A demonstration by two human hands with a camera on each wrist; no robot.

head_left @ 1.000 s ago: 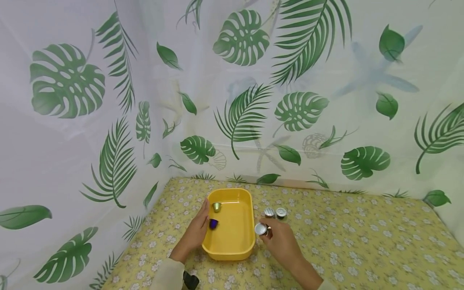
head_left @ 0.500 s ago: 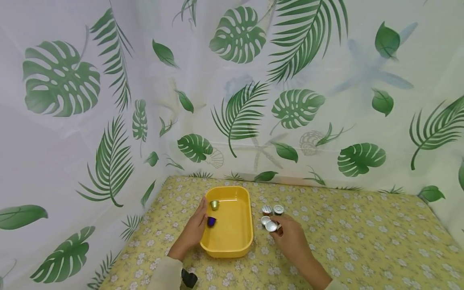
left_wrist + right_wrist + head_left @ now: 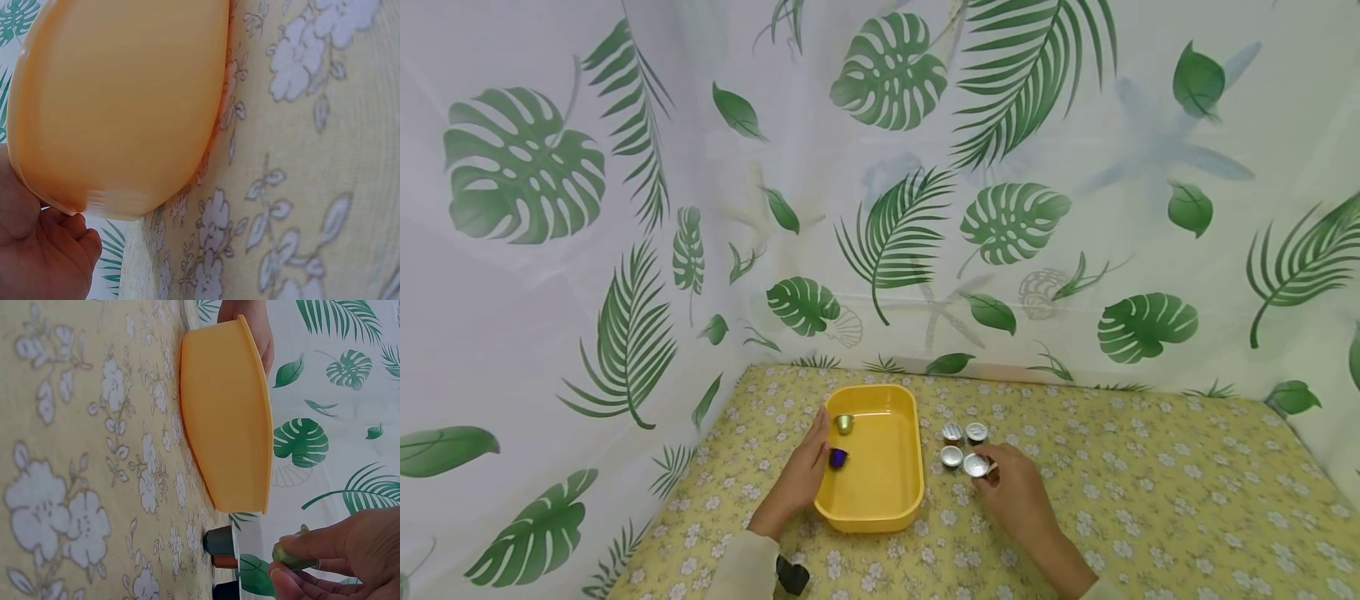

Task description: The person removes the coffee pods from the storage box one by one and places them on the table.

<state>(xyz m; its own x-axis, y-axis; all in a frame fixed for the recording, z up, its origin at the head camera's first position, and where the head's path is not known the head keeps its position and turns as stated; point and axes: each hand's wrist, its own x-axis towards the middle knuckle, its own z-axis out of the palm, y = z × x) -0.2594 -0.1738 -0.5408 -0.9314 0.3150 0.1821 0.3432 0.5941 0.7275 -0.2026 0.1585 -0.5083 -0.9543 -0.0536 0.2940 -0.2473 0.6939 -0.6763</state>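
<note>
My right hand [image 3: 1018, 500] pinches a green coffee capsule [image 3: 292, 555] between thumb and fingers. Its silver lid [image 3: 975, 465] faces up in the head view. Close beside it, a dark capsule [image 3: 951, 457] stands lid up, with a brownish capsule [image 3: 952, 433] and another dark one [image 3: 977, 432] behind. My left hand [image 3: 802, 467] grips the left rim of a yellow tub [image 3: 880, 517]; its fingers curl at the rim in the left wrist view. Inside the tub, a pale green capsule [image 3: 845, 424] and a purple capsule [image 3: 838, 457] lie along the left wall.
A yellow flowered cloth [image 3: 1150, 492] covers the table. White curtains [image 3: 1037, 208] with green leaf prints close off the back and left side. A small black object [image 3: 792, 575] shows beside the left sleeve [image 3: 745, 567].
My right hand has moved right, away from the tub. One capsule from its fingers now stands on the cloth, while another stays pinched. The left hand keeps its place on the tub.
</note>
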